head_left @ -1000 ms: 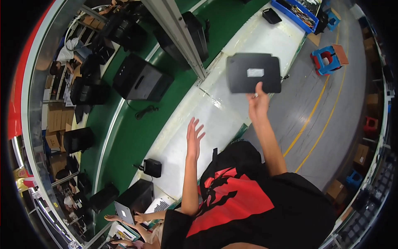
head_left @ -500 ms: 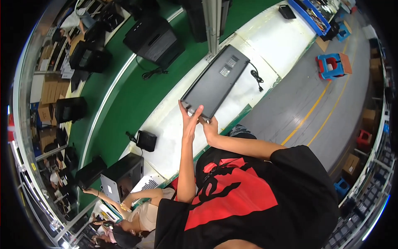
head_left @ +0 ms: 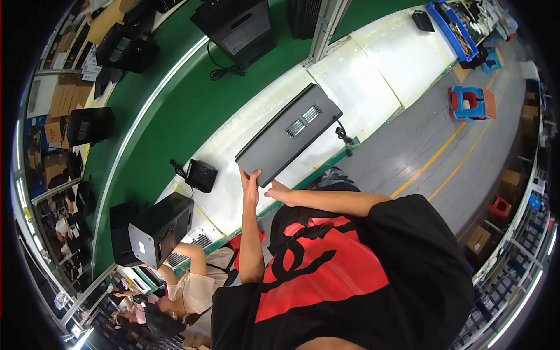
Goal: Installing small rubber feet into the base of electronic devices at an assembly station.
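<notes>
A long dark grey appliance housing [head_left: 280, 143], with two slotted vents on its upper face, lies at a slant over the white bench. My left hand [head_left: 249, 184] grips its near end, thumb on the upper face and fingers at the end edge. Just beside the near right corner is my right hand [head_left: 280, 192], its fingers apart; whether it touches the housing I cannot tell. A bundled black power cord [head_left: 343, 135] hangs from the far right corner, over the bench's edge.
The white bench [head_left: 373, 67] curves along a green belt [head_left: 169, 125] carrying a black appliance [head_left: 236, 32]. A small black box [head_left: 202, 175] sits left of me. A co-worker [head_left: 192, 277] handles a black cabinet [head_left: 166, 227]. A metal post [head_left: 326, 29] rises behind; a blue tray [head_left: 452, 29] stands far right.
The housing has come toward me and left, turning clockwise, and its cord now hangs at the bench's front edge. My left hand moved with it; my right hand has slipped off its end.
</notes>
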`<state>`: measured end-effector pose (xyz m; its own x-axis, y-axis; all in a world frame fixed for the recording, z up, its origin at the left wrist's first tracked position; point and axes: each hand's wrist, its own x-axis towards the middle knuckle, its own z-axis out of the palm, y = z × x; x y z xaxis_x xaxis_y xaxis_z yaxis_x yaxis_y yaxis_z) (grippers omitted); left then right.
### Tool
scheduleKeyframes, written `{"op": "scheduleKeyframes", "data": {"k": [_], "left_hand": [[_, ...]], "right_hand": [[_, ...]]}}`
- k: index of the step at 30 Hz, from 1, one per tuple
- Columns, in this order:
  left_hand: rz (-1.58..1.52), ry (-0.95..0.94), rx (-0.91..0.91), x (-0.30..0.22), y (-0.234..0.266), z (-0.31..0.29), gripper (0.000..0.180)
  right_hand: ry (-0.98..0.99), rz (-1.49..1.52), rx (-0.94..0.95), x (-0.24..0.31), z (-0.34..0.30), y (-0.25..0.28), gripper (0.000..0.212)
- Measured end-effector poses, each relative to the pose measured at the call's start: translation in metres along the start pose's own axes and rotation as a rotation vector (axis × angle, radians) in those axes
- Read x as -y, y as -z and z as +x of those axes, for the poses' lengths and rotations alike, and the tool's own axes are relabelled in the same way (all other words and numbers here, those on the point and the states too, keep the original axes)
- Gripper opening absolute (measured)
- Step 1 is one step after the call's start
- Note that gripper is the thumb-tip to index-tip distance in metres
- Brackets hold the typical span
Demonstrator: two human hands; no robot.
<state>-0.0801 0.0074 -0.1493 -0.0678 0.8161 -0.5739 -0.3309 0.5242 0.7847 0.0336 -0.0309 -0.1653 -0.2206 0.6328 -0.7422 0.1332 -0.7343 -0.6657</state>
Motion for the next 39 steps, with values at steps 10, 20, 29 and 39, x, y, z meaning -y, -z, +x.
{"op": "scheduleKeyframes", "data": {"k": [10,20,29,39], "left_hand": [[0.044,0.002,-0.036,-0.004,-0.002,-0.001,0.081],[0.014,-0.009,-0.035,0.011,0.002,0.003,0.076],[0.026,-0.008,-0.033,0.006,0.001,-0.003,0.076],[-0.052,-0.129,-0.101,0.023,-0.005,-0.006,0.073]], "right_hand": [[-0.064,1.501,0.043,0.017,-0.044,0.25,0.061],[0.713,1.516,-0.331,0.006,-0.01,0.284,0.028],[0.911,-0.596,-0.506,0.224,-0.035,0.217,0.034],[0.475,-0.26,0.101,0.262,0.064,0.27,0.037]]}}
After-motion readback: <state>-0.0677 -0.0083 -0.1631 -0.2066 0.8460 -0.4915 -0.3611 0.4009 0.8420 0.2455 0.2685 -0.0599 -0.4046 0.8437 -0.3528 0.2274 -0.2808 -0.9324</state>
